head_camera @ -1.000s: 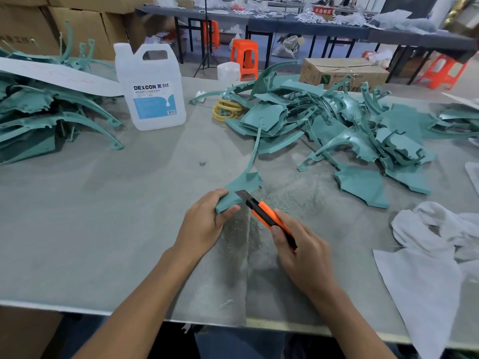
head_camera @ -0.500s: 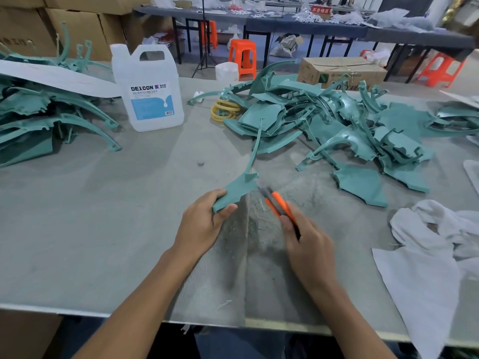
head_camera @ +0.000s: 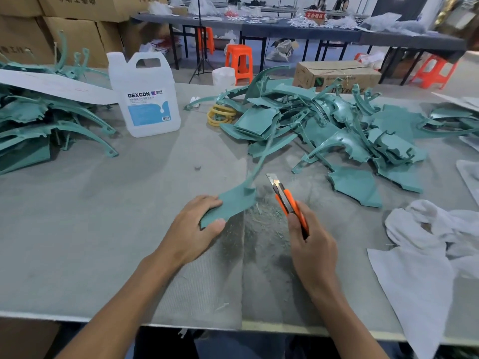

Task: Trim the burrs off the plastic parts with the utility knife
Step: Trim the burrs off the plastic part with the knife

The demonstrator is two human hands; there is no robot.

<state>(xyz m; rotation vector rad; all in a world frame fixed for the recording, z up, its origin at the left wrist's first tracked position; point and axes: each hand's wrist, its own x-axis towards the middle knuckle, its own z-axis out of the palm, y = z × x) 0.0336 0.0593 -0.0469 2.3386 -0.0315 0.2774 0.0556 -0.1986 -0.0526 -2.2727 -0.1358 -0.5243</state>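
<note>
Head view: the left hand [head_camera: 190, 230] pinches the near end of the plastic part [head_camera: 233, 200], thumb on top, its thin stem running away and rightward. Just right, not touching, the utility knife [head_camera: 286, 200] points its bared blade away, handle clenched in the right hand [head_camera: 312, 246]. Shavings [head_camera: 261, 221] lie on the bench [head_camera: 103, 229] between both hands; I'd guess the blade swings left next

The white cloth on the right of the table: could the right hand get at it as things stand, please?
Probably yes: only bare table lies between the right hand and the white cloth, though its grip is taken up by the utility knife.
</note>
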